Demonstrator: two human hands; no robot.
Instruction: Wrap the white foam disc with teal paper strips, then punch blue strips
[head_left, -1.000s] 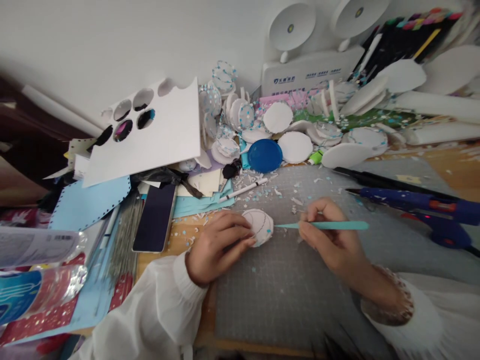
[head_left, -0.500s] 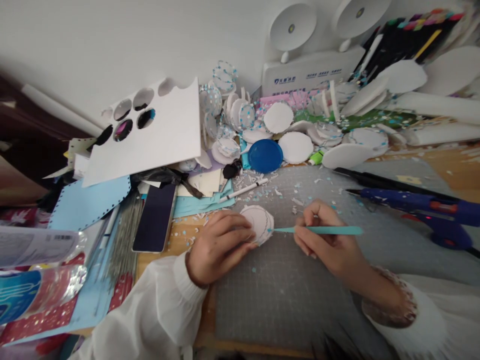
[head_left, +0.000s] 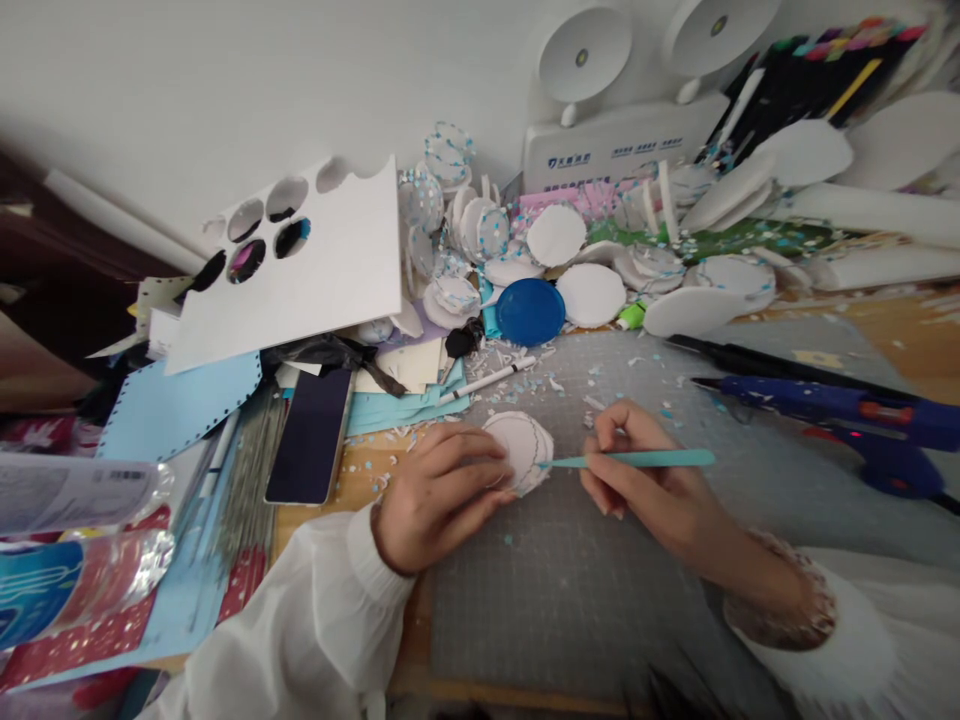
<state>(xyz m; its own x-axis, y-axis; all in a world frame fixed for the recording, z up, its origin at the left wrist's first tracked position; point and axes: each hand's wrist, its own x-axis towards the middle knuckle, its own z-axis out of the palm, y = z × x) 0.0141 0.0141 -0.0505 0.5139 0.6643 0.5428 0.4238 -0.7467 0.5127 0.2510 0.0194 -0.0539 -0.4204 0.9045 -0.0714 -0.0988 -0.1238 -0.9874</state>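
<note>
My left hand (head_left: 451, 492) closes on the left edge of a round white foam disc (head_left: 517, 445), fingers on top, and holds it at the left side of the grey cutting mat (head_left: 570, 590). A thin line and small pale bits run along the disc's rim. In my right hand (head_left: 641, 470) are turquoise tweezers (head_left: 667, 458), pinched between thumb and fingers. Their narrow tip points left and meets the right part of the disc near its rim. Whether a tiny piece sits in the tip is too small to tell.
Behind my hands lie a blue round lid (head_left: 531, 312), several white discs (head_left: 592, 295) and a white pen (head_left: 487, 380). A blue glue gun (head_left: 825, 405) rests at the right. On the left are a phone (head_left: 309, 435) and a white board with holes (head_left: 330, 250).
My right hand has shifted slightly left, bringing the tweezers' tip further in over the disc. The disc's right edge sits a little further right. My left hand has barely moved.
</note>
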